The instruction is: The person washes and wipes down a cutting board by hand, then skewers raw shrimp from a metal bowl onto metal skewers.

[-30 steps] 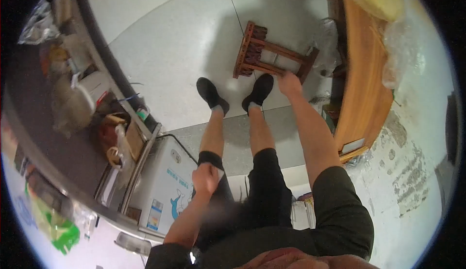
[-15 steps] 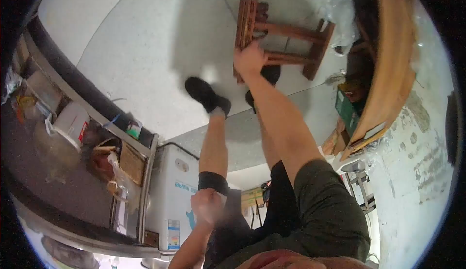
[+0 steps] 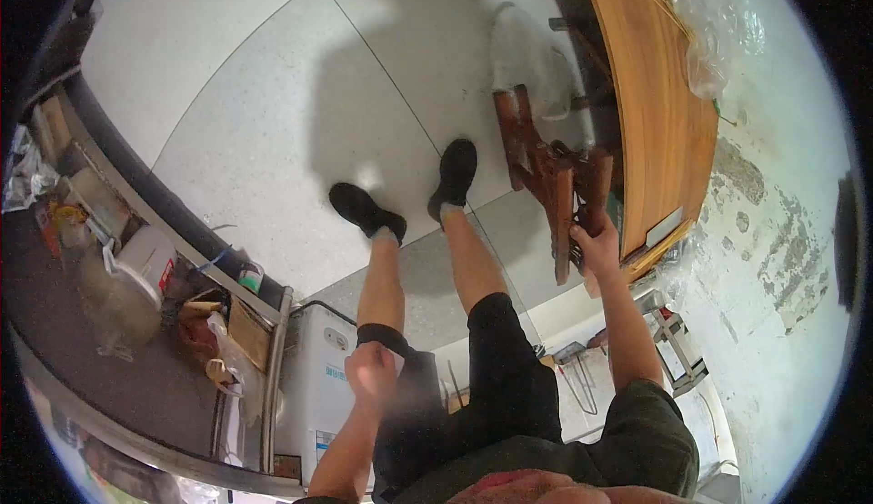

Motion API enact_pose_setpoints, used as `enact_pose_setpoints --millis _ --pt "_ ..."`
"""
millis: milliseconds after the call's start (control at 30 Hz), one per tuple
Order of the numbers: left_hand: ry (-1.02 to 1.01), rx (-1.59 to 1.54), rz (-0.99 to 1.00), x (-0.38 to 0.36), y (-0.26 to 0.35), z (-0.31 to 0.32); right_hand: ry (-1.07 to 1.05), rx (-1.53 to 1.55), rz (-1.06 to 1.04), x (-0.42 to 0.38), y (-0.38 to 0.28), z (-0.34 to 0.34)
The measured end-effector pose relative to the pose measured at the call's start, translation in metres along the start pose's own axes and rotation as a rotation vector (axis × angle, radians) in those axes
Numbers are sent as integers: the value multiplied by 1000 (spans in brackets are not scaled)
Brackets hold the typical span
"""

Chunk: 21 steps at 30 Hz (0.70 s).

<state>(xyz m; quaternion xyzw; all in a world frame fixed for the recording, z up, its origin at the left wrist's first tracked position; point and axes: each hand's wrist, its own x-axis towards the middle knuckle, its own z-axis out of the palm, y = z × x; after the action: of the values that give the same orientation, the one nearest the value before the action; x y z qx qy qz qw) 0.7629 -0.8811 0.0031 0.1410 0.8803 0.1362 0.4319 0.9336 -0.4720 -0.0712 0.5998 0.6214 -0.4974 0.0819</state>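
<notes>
My right hand (image 3: 596, 245) is closed round one end of a reddish-brown wooden stool (image 3: 564, 197), with its fingers partly hidden behind the wood. The stool is tilted beside a wooden tabletop, and its far legs reach towards a clear plastic bag. Near my left thigh, my left hand (image 3: 371, 372) is closed in a loose fist. Something pale shows at its edge, too small and blurred to name.
The wooden tabletop (image 3: 659, 95) runs along the right, before a peeling wall (image 3: 773, 222). At the left is a dark shelf (image 3: 173, 377) bearing a white tub (image 3: 145, 263) and packages. A white boxed appliance (image 3: 318, 368) stands beside my left leg. My black shoes (image 3: 457, 169) are on the tiled floor (image 3: 255, 122).
My right hand has brought the stool rightwards and closer to my body, turning it beside the tabletop. My right foot now shows fully. My left hand remains closed near my thigh.
</notes>
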Motion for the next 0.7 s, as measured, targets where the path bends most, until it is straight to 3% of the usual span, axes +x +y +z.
enact_pose_setpoints --millis 100,233,333,433,533,567,700 --pt "-61 43 -30 1 1 1 -23 -141 -61 3 15 -11" --pt "-69 117 -21 1 8 2 82 -145 201 -3 26 1" --pt "-37 120 -7 7 13 3 136 -191 94 -20 52 -3" --pt "-57 133 8 5 15 1 183 56 140 -34 87 -20" --pt "-55 168 58 7 3 6 288 275 318 -33 125 -35" --pt "-58 185 60 6 0 8 329 610 269 -26 145 -28" --pt "-36 158 127 11 8 5 616 674 434 -13 185 -19"
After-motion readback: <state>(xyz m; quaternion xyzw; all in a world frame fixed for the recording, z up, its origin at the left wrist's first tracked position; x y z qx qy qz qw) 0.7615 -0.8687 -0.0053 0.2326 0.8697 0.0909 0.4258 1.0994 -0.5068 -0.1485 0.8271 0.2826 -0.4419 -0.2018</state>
